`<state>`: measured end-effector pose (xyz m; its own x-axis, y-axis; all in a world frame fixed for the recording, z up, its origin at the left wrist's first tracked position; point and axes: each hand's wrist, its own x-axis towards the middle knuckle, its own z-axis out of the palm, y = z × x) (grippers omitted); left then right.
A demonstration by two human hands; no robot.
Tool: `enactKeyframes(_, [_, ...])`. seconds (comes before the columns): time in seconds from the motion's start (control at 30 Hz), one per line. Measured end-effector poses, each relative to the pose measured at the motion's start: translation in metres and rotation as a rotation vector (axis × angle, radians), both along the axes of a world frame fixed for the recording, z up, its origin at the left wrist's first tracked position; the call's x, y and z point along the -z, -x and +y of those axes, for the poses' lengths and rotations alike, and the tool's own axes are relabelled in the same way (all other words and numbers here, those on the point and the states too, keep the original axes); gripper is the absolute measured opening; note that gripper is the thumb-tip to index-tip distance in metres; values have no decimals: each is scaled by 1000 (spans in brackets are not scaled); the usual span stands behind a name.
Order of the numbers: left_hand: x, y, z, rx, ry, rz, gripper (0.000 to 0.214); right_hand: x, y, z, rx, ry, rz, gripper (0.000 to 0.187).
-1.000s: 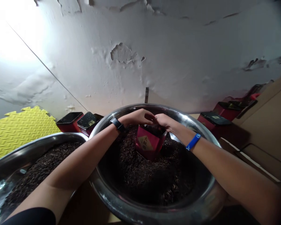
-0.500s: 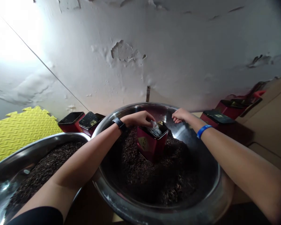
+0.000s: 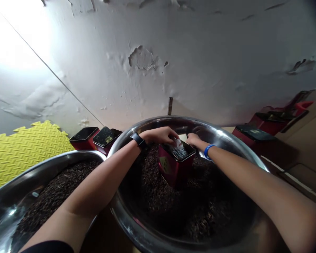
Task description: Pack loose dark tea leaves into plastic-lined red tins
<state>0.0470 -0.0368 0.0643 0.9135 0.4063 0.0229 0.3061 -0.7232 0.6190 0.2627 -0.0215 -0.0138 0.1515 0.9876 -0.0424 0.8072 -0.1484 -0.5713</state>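
A large stainless steel basin (image 3: 221,131) heaped with dark loose tea leaves (image 3: 179,207) fills the middle of the view, with a second steel basin (image 3: 55,157) of the same leaves to its left, near a yellow foam mat (image 3: 23,154) and lidded red tins (image 3: 84,137) along a peeling white wall (image 3: 147,88). A red square tin (image 3: 173,167) stands sunk in the leaves, a crumpled clear plastic bag (image 3: 178,149) showing in its open top. The left hand (image 3: 160,135), a black watch (image 3: 138,140) on its wrist, curls over the tin's rim, and the half-closed right hand (image 3: 195,140), with a blue wristband (image 3: 208,151), sits at the tin's right corner; whether either hand has firm hold cannot be told.
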Motion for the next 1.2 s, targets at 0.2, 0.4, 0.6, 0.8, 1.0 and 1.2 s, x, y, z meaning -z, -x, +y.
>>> enactKeyframes(0.2, [0,-1,-1,20,-52,-28,31,-41,-13,-6,-49,-180,-306,13])
enactKeyframes(0.4, [8,-6,1,-44,-139,-45,29,-58,4,-73,-43,-569,-365,32])
enactKeyframes(0.6, [3,-2,-2,-202,-159,-106,18,-46,25,-137,-351,-690,-46,40])
enactKeyframes(0.8, [-3,15,6,-460,81,35,6,-29,18,-139,-600,-539,82,45])
enactKeyframes(1.0, [2,20,12,-382,434,16,24,-32,13,-135,-927,-526,-84,43])
enactKeyframes(1.2, [10,12,14,-456,276,30,30,-31,25,-130,-717,-547,-155,42])
